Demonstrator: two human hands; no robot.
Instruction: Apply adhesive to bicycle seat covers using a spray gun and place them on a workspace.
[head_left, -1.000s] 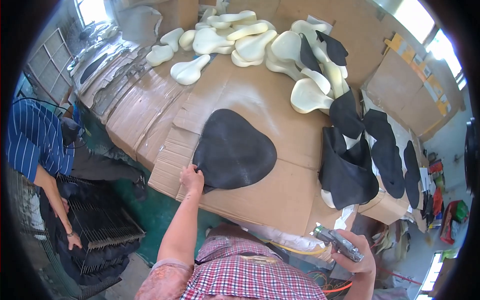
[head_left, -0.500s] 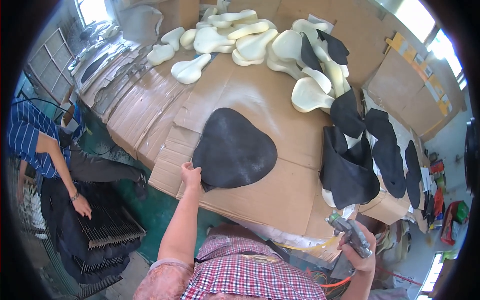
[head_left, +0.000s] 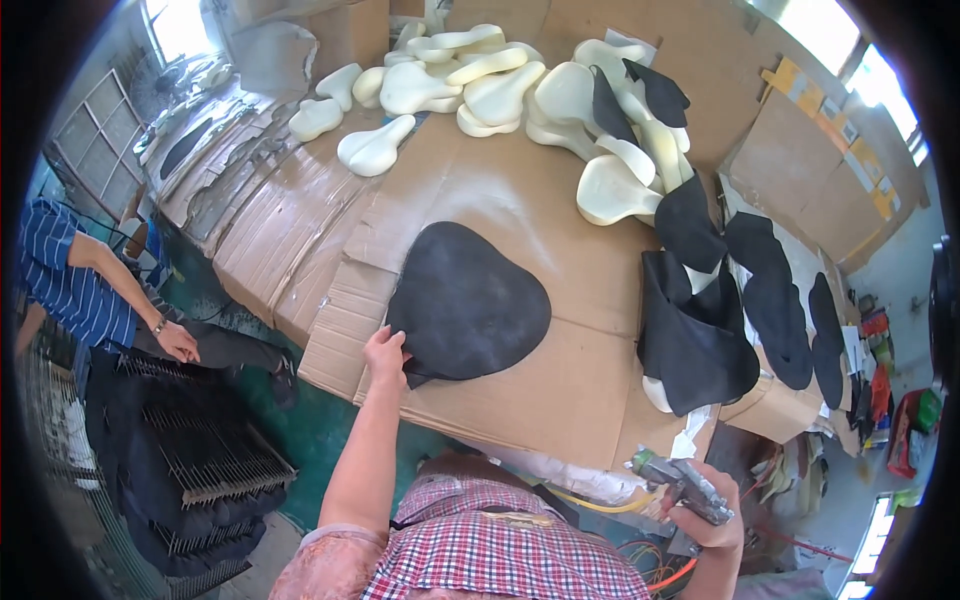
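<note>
A rounded, roughly triangular black cover piece (head_left: 470, 300) lies flat on the cardboard-covered table (head_left: 590, 400). My left hand (head_left: 385, 355) pinches its near left edge, fingers closed. In my right hand (head_left: 712, 520), a metal spray gun (head_left: 682, 484) is gripped at the table's near right edge, its nozzle facing left. A whitish haze marks the cardboard just beyond the black piece. To the right, a folded black cover (head_left: 695, 345) drapes over a cream foam saddle pad that is mostly hidden.
Cream foam saddle pads (head_left: 500, 95) are piled along the far side. More black pieces (head_left: 770, 300) lie at the right. A co-worker's hand (head_left: 178, 342) is at the left, above a wire rack (head_left: 215, 450) hung with black pieces. A yellow hose (head_left: 600, 507) runs below the table edge.
My right hand and the spray gun have shifted slightly left. Whitish streaks on the black piece look fainter. The co-worker's hand has risen away from the rack. My left hand keeps its pinch.
</note>
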